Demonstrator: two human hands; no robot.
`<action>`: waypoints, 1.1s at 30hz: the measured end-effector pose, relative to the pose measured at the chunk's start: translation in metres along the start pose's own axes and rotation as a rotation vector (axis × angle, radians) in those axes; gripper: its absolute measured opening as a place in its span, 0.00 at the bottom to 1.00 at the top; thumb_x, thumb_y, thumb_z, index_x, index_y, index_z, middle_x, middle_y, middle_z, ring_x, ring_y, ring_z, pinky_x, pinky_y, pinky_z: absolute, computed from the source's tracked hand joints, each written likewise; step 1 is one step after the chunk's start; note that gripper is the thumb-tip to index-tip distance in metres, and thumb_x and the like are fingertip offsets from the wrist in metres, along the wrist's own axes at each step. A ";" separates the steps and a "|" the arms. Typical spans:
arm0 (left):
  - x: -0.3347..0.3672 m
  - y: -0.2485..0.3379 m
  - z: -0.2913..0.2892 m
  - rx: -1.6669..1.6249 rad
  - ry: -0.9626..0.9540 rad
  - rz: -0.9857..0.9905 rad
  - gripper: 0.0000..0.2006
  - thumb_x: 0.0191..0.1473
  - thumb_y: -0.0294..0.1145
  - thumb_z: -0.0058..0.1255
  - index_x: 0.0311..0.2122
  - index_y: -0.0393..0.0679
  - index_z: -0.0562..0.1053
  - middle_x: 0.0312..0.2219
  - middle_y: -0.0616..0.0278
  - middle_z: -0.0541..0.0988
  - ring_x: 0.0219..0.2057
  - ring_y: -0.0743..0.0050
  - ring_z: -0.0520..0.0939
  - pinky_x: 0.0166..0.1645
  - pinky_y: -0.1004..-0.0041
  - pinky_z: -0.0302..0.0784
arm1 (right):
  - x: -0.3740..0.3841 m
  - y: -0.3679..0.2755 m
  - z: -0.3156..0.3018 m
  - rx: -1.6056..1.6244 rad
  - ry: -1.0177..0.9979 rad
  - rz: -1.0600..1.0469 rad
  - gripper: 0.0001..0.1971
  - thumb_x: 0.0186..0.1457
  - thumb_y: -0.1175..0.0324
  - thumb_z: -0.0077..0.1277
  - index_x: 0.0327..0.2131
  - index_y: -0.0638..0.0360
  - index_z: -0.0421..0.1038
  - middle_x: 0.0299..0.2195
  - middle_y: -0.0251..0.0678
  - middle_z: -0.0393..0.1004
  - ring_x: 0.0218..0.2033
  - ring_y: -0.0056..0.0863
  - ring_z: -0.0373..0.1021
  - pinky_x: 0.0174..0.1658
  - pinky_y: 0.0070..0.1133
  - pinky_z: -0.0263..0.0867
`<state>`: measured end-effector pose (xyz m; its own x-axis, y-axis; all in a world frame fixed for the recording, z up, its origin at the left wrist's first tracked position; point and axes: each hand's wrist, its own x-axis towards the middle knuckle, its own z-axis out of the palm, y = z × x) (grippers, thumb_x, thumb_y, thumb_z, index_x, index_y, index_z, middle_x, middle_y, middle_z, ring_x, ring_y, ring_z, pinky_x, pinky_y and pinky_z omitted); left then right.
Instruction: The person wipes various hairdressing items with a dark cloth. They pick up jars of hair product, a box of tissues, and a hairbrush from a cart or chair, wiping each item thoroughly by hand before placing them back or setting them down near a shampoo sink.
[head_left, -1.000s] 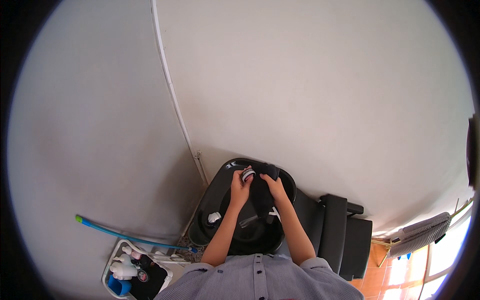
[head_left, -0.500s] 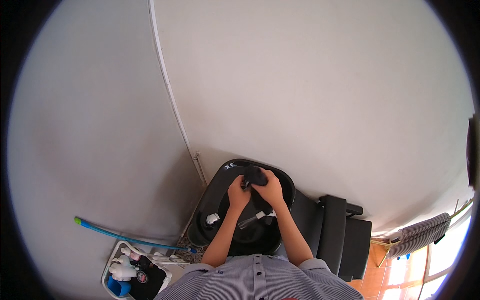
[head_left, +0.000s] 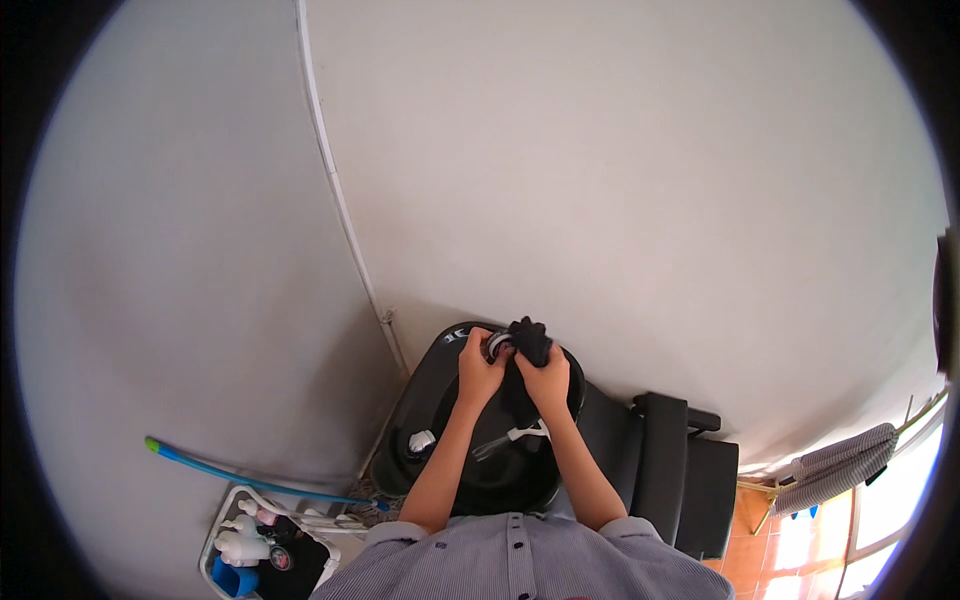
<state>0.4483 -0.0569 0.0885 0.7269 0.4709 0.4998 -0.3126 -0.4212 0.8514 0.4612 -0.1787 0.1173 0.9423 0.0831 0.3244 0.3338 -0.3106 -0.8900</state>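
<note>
Both hands are raised over the black shampoo basin [head_left: 400, 470], close together near its far side. My left hand [head_left: 482, 372] is closed around a small round thing with a pale, shiny rim [head_left: 497, 343]; its kind is not clear. Bunched black cloth [head_left: 529, 337] is gripped in my right hand [head_left: 546, 382], its crumpled end sticking up beyond the fingers. The two held things are side by side, nearly touching. Below my hands, a white and chrome sprayer [head_left: 518, 434] lies in the basin. A white tap knob [head_left: 421, 440] stands on the basin to the left.
A black padded chair [head_left: 610, 435] adjoins the basin on the right. At lower left is a trolley [head_left: 215, 520] with white bottles [head_left: 240, 546] and a blue container [head_left: 234, 577]. A blue pole [head_left: 250, 483] leans there. Striped cloth [head_left: 845, 465] hangs far right. Walls rise behind.
The black cloth has moved right and now stands up from my right hand. My left hand has shifted away from me, and the round pale-rimmed thing shows more clearly in it.
</note>
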 end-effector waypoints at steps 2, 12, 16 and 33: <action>-0.004 0.000 -0.003 -0.077 0.019 0.001 0.13 0.42 0.20 0.56 0.32 0.37 0.64 0.26 0.56 0.75 0.29 0.73 0.78 0.34 0.76 0.71 | -0.002 -0.024 -0.013 -0.205 -0.060 -0.337 0.30 0.33 0.71 0.58 0.47 0.45 0.68 0.39 0.36 0.69 0.38 0.39 0.69 0.39 0.28 0.66; -0.007 -0.001 -0.004 -0.388 0.050 0.047 0.14 0.42 0.16 0.56 0.34 0.39 0.65 0.35 0.57 0.76 0.39 0.73 0.75 0.47 0.75 0.69 | -0.004 0.018 0.001 0.727 -0.228 0.457 0.18 0.45 0.65 0.55 0.39 0.63 0.69 0.34 0.35 0.71 0.37 0.27 0.68 0.40 0.22 0.63; -0.012 -0.002 -0.002 -0.527 -0.034 -0.096 0.15 0.43 0.18 0.55 0.37 0.40 0.65 0.41 0.56 0.73 0.43 0.71 0.74 0.50 0.74 0.66 | 0.000 0.035 -0.003 0.923 -0.393 0.749 0.22 0.43 0.62 0.55 0.43 0.60 0.66 0.34 0.37 0.71 0.34 0.27 0.69 0.39 0.22 0.65; -0.025 -0.016 0.007 -1.766 -0.241 -0.576 0.21 0.51 0.42 0.36 0.46 0.39 0.66 0.50 0.52 0.66 0.55 0.55 0.61 0.60 0.58 0.51 | -0.012 -0.028 -0.014 -0.325 -0.353 -0.563 0.28 0.33 0.71 0.58 0.44 0.44 0.69 0.39 0.33 0.71 0.39 0.32 0.70 0.41 0.25 0.67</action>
<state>0.4395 -0.0670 0.0610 0.9698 0.0732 0.2328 -0.1045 0.9867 0.1249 0.4406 -0.1844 0.1429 0.6015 0.5953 0.5328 0.7961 -0.3912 -0.4617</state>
